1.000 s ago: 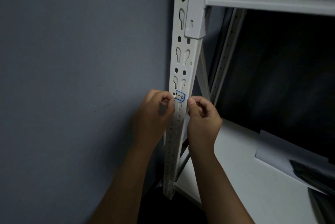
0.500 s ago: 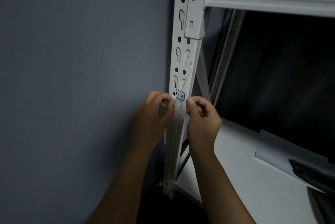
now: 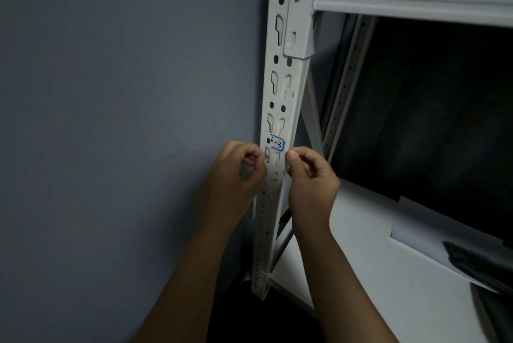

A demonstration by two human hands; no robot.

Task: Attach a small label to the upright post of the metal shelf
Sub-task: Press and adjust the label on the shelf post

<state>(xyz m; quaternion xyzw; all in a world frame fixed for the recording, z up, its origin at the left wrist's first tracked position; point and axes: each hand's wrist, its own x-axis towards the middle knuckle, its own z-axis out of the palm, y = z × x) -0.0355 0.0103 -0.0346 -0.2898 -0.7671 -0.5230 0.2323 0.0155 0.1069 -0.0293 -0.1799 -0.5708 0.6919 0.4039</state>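
**Label on the post, tape being stretched**

While the blue-edged label (image 3: 277, 144) sits on the front of the white upright post (image 3: 280, 109), a clear strip seems to be held taut just below it. Thin and flimsy, it is best pinched at its ends. The left hand (image 3: 236, 176) and right hand (image 3: 311, 176) are raised either side, fingers curled in pinches.

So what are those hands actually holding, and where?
It cannot be told. The left hand and right hand pinch fingertips beside the post, just below the label, which neither grips. Perhaps clear tape.
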